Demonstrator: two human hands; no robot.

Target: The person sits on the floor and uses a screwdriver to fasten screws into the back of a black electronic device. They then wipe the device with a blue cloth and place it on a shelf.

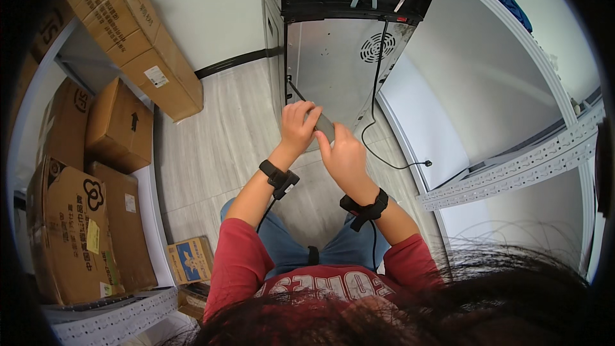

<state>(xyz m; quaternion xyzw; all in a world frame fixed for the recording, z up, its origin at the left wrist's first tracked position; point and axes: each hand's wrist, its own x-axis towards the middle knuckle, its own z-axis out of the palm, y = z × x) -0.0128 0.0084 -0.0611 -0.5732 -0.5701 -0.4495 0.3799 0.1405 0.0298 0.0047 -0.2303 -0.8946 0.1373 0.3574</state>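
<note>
Grey-handled tool [325, 128], left hand [298, 131] and right hand [346, 161] angled inward, fingers [311, 115] clamped around it

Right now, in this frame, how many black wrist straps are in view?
2: the left strap sits on the wrist behind the left hand, the right strap on the wrist behind the right hand. No more are visible.

Free room over floor [214, 134] left of hands [347, 161], cabinet [339, 61] ahead, cable [374, 99] right
</note>
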